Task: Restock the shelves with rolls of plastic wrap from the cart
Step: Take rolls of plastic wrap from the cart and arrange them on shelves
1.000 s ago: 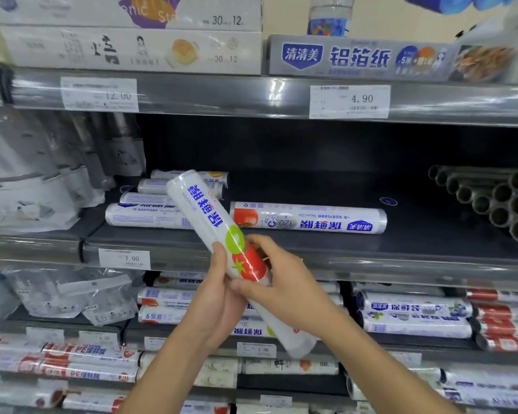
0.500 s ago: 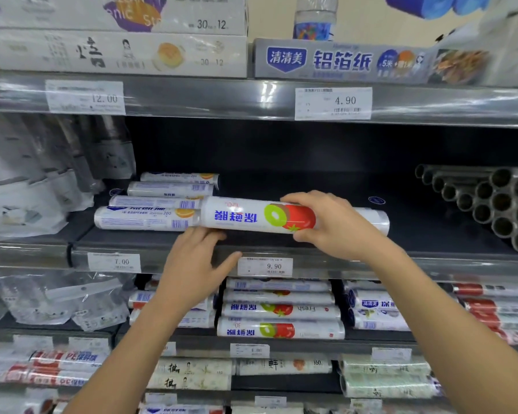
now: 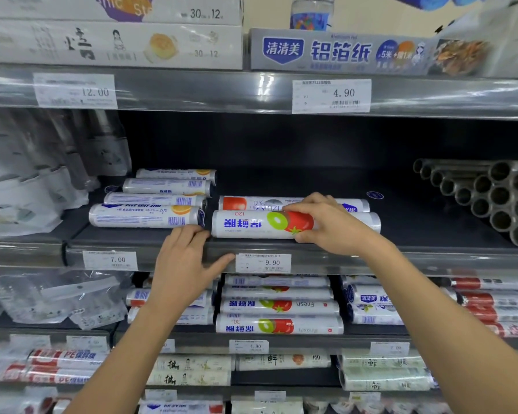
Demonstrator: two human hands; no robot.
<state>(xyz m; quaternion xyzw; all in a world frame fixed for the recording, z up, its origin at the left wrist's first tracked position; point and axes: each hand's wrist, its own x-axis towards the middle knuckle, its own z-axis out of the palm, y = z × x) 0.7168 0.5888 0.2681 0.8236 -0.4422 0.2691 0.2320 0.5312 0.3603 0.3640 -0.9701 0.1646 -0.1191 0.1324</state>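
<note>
Plastic wrap roll with kiwi-and-tomato label lies sideways at front of middle shelf, centre of frame, print upside down. Right hand grips its right half, fingers curled over the top, thumb at the lower front. Matching roll lies just behind it, touching or nearly so, can't tell. Left hand loose and spread, fingertips on shelf lip just left of the roll, thumb pointing at 9.90 price tag, holding nothing. Orange-label rolls stacked in rows at centre left of same shelf. Bare grey tubes piled at right edge. Aluminium foil box on shelf above, upper right.
</note>
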